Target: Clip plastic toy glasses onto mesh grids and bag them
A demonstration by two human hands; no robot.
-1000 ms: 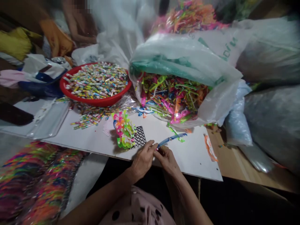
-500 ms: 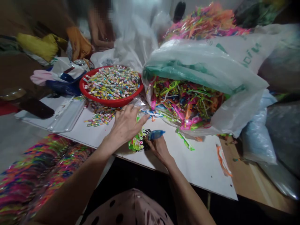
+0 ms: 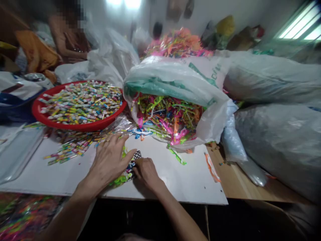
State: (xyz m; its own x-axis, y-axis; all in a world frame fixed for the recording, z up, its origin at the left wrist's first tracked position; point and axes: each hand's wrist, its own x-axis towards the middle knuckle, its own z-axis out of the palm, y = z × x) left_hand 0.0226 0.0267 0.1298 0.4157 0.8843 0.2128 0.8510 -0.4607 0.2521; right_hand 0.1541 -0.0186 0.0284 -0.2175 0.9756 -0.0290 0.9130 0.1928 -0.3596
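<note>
My left hand lies palm down with its fingers stretched out and thumb apart, over a group of bright green plastic pieces. Between my hands is a black-and-white patterned item, a grid or holed piece, partly covered by both. My right hand is closed at its right side, fingertips pressed against it; whatever they pinch is hidden. Small blue and white bits show next to those fingertips.
A red basin heaped with small printed sticks stands at left, with loose sticks before it. A large plastic bag spills colourful plastic pieces. One green piece and an orange one lie on the white board. Another person sits behind.
The view has turned rightward, so things appear further left. The blue piece that stuck up from my right hand no longer shows there; that hand now presses at the patterned item.
</note>
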